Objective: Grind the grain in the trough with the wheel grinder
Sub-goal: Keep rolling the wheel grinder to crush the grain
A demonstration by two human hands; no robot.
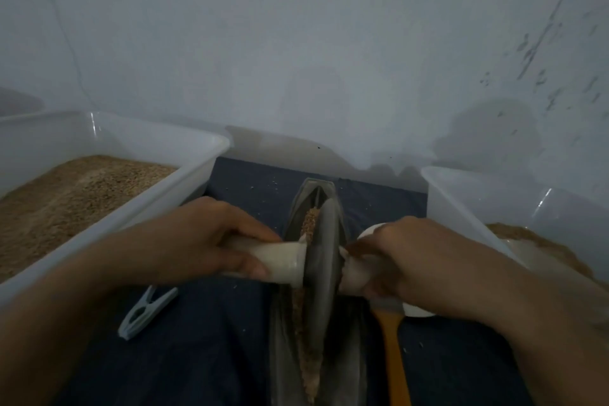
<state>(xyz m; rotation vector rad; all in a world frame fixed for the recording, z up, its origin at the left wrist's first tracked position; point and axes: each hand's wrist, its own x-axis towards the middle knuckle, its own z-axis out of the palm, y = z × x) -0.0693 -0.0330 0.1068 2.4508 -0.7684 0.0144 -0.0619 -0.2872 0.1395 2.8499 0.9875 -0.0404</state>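
Note:
A dark metal grinding wheel [322, 260] stands on edge in a long, narrow boat-shaped trough [308, 198] that runs away from me on a dark cloth. Brown grain [309, 219] lies in the groove ahead of the wheel, and finer ground grain [308, 356] behind it. A pale wooden axle handle [283, 260] passes through the wheel. My left hand [204, 241] grips the left end of the handle. My right hand [405, 257] grips the right end [354, 277].
A white plastic tub [197, 145] of grain sits at the left, and another white tub [461, 194] with some ground grain at the right. A pale clothes peg [145, 313] lies on the cloth. An orange-handled tool [393, 356] and a white bowl [418, 310] lie under my right hand. A wall is close ahead.

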